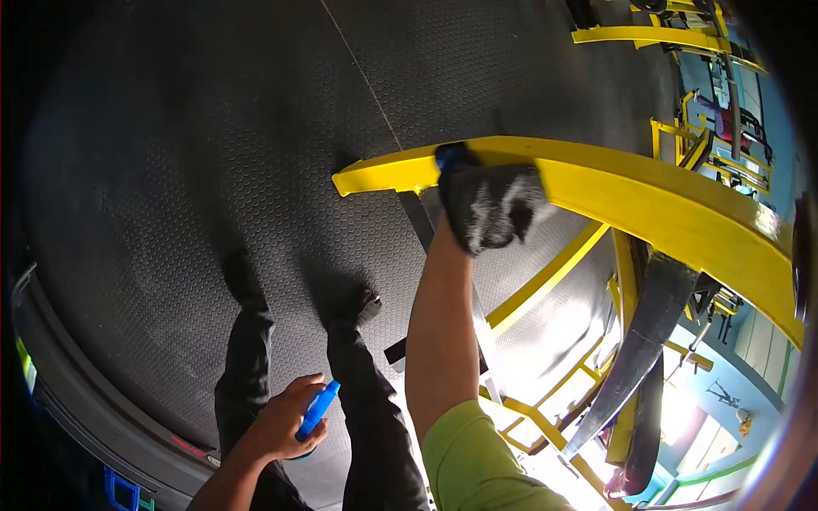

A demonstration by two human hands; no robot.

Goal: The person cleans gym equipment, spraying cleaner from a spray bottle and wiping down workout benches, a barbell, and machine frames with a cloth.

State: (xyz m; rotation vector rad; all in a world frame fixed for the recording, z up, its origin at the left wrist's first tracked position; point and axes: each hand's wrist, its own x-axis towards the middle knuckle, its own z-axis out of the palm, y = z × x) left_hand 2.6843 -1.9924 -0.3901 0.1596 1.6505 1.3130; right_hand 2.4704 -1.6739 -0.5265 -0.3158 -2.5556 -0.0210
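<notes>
My left hand [294, 417], low in the view, is closed around a bottle with a blue spray head [318, 410]; most of the bottle is hidden by the hand. My right arm reaches up to a yellow metal beam [613, 183]. At its end, my right hand [464, 223] is largely covered by a dark grey and white cloth [501, 204], which it holds against the beam's near side. The cloth is slightly blurred, and the fingers under it are hidden. A dark blue patch [453, 156] shows at the cloth's upper edge, against the beam.
My legs [366, 426] stand on the dark textured floor [213, 153]. A treadmill-like machine edge [102, 426] runs along the lower left. Yellow frame bars [550, 277] and a dark pad [626, 366] lie to the right. More gym equipment [652, 36] stands farther off.
</notes>
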